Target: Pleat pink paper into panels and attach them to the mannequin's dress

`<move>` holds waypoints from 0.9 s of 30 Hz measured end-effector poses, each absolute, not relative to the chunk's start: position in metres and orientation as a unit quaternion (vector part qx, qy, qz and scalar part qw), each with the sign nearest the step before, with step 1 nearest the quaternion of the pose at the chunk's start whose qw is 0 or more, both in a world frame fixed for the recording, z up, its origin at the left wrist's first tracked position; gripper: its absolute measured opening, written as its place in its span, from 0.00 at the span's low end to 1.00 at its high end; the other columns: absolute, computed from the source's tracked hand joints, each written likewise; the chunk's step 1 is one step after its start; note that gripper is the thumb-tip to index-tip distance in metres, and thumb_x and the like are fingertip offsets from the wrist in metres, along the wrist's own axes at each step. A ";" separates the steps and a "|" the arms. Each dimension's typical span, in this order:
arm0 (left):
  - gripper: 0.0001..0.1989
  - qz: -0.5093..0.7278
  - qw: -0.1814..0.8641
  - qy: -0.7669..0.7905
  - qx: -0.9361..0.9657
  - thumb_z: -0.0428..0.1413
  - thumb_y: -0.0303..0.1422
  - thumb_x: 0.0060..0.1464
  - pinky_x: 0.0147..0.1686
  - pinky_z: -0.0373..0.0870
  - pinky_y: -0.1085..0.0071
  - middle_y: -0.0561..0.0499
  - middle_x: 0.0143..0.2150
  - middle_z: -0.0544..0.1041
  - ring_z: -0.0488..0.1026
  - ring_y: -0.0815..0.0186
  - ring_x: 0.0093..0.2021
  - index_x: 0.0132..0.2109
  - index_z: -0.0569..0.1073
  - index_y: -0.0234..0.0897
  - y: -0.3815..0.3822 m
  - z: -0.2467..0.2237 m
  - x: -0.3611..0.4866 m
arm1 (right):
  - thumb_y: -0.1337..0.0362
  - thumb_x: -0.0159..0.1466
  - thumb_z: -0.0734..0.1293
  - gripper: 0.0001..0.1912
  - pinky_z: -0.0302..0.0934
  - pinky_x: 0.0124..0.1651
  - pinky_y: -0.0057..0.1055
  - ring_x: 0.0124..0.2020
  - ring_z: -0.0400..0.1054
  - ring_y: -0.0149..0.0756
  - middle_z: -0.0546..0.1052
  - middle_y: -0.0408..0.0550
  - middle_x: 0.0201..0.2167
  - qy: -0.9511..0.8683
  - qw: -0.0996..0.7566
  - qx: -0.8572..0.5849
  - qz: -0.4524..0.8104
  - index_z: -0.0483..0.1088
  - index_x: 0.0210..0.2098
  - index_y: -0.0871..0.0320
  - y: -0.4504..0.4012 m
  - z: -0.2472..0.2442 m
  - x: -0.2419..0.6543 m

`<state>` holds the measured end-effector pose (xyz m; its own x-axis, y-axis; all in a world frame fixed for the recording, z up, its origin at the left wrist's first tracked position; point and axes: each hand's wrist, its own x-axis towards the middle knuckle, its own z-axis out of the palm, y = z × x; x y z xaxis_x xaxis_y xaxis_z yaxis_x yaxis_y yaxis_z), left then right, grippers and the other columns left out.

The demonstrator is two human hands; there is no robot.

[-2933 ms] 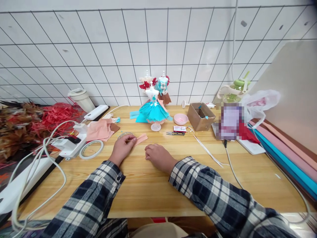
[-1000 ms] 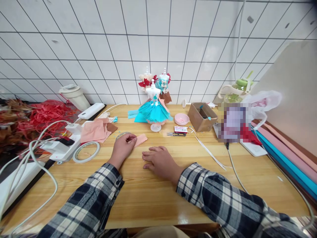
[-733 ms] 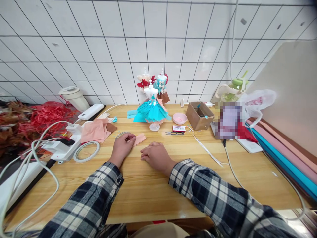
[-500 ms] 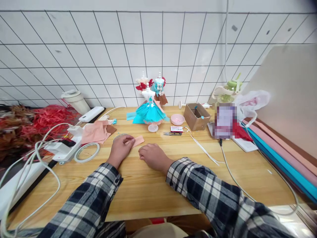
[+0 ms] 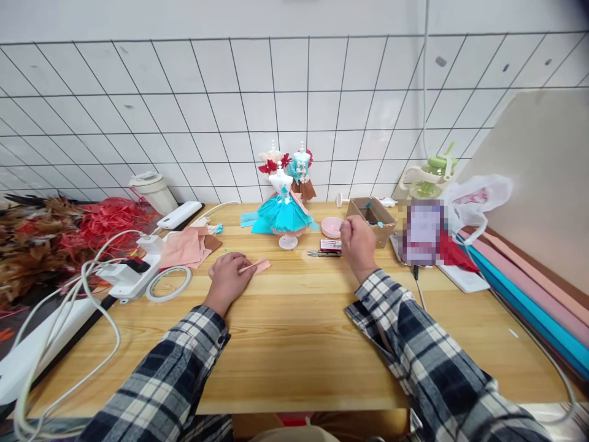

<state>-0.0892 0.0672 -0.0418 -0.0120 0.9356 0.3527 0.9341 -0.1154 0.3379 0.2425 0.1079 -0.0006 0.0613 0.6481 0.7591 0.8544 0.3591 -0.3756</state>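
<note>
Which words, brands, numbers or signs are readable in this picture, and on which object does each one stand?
No text is readable.
Small red-and-white box: printing too small to read.
Pixelated screen: blurred out, unreadable.
Plastic bag: pink patch, too blurred to show letters.

Peach strip (image 5: 263, 265), narrow and creased; its near end is pinched between thumb and fingers of the left hand (image 5: 229, 276), while its far end lies toward the back right on the wooden tabletop (image 5: 285, 350). Pink bowl (image 5: 330, 228), round, shallow and upright, behind the closed fingers of the right hand (image 5: 359, 245); whether hand and rim touch cannot be judged from this angle.
</note>
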 end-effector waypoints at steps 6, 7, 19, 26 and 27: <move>0.15 0.308 0.032 0.607 0.732 0.51 0.44 0.56 0.48 0.62 0.61 0.47 0.40 0.78 0.71 0.58 0.44 0.34 0.77 0.40 0.068 -0.033 -0.087 | 0.59 0.67 0.55 0.17 0.53 0.50 0.43 0.45 0.63 0.46 0.73 0.58 0.41 -0.584 0.460 -0.644 -0.183 0.69 0.43 0.61 0.127 -0.002 0.274; 0.15 0.318 0.043 0.593 0.738 0.51 0.43 0.57 0.47 0.63 0.62 0.47 0.38 0.78 0.71 0.59 0.43 0.34 0.76 0.39 0.067 -0.031 -0.087 | 0.59 0.66 0.56 0.18 0.50 0.53 0.46 0.50 0.61 0.48 0.71 0.60 0.47 -0.578 0.466 -0.642 -0.192 0.67 0.50 0.62 0.127 -0.004 0.272; 0.14 0.330 0.166 0.529 0.764 0.50 0.42 0.58 0.37 0.66 0.71 0.50 0.34 0.78 0.73 0.64 0.35 0.37 0.74 0.38 0.043 -0.022 -0.070 | 0.55 0.62 0.65 0.25 0.60 0.52 0.40 0.48 0.65 0.41 0.72 0.53 0.47 -0.793 0.463 -0.376 0.124 0.62 0.56 0.57 0.037 -0.013 0.174; 0.17 0.286 0.222 0.510 0.780 0.48 0.44 0.60 0.35 0.66 0.71 0.52 0.31 0.78 0.73 0.65 0.32 0.35 0.75 0.38 0.035 -0.016 -0.055 | 0.58 0.63 0.66 0.11 0.57 0.51 0.38 0.46 0.65 0.39 0.76 0.48 0.42 -0.855 0.359 -0.360 0.103 0.73 0.43 0.53 0.024 -0.011 0.154; 0.17 0.287 0.234 0.511 0.776 0.48 0.44 0.60 0.35 0.66 0.71 0.52 0.31 0.78 0.73 0.65 0.33 0.35 0.75 0.38 0.034 -0.016 -0.053 | 0.61 0.64 0.65 0.08 0.57 0.49 0.37 0.44 0.66 0.38 0.77 0.47 0.40 -0.855 0.349 -0.370 0.102 0.74 0.41 0.54 0.025 -0.012 0.154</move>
